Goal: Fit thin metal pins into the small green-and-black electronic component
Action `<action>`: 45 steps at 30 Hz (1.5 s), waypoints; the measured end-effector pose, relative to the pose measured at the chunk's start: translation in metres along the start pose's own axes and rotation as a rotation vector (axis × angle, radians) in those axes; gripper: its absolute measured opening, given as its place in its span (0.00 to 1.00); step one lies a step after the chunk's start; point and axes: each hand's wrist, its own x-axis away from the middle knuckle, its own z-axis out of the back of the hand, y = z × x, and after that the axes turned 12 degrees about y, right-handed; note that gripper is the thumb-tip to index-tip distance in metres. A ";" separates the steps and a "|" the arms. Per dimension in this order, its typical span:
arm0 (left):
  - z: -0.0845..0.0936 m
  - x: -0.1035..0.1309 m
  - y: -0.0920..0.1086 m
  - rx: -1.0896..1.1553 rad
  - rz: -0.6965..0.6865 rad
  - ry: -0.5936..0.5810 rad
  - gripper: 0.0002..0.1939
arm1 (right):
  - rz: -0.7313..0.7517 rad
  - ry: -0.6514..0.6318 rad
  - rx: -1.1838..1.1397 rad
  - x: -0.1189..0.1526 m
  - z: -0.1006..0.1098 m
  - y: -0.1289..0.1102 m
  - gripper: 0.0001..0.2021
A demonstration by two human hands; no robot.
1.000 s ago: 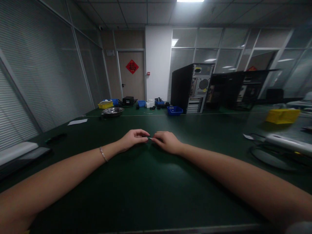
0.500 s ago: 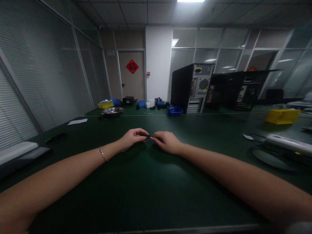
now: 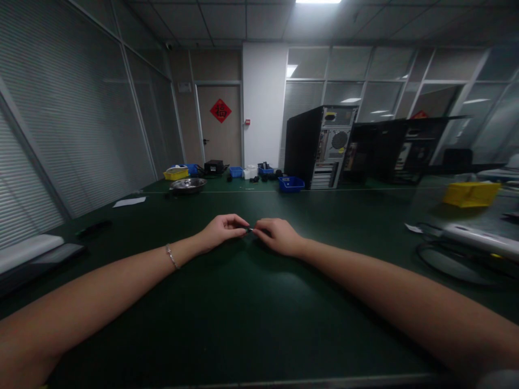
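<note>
I have the left hand [image 3: 222, 232] and right hand [image 3: 280, 236] pinching a tiny part [image 3: 250, 230] from opposite sides, probably steadying it; details blur.

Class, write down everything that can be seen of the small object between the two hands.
The small object looks slim, dark toward the left hand and pale, perhaps metallic, toward the right hand. It sits roughly level between the fingertips of both hands, which seem to pinch its ends and hide part of it, over the green tabletop. It is too small to tell its exact material or parts.
</note>
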 end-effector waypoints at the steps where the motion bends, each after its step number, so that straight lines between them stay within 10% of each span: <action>1: 0.000 0.000 0.000 0.004 0.002 0.001 0.15 | 0.002 -0.006 -0.002 0.000 0.001 -0.001 0.10; 45: -0.003 0.002 0.007 0.090 0.071 0.056 0.12 | 0.014 0.009 -0.025 0.001 -0.001 -0.003 0.10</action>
